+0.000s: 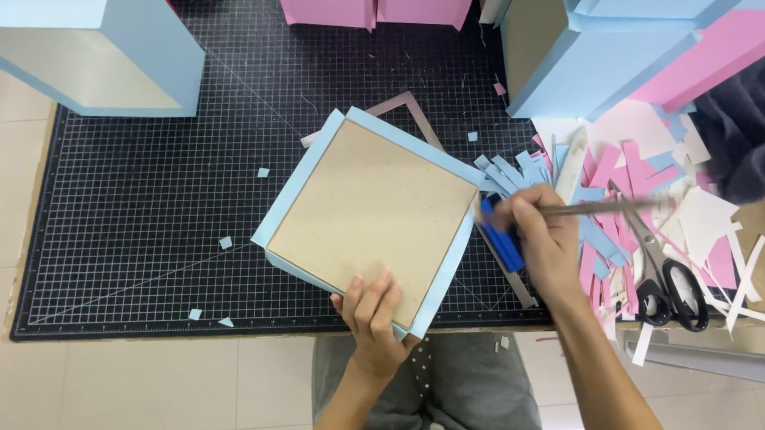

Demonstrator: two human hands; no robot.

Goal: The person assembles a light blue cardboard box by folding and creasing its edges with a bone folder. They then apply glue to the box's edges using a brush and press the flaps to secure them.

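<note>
On black mat (146,190): L hand (372,318) pins board (370,219); R hand (544,242) brushes edge.

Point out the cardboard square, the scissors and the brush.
Cardboard square (370,219): head view, middle of its brown face.
Scissors (662,280): head view, pivot above the black handles.
Brush (603,207): head view, on its thin handle.
</note>
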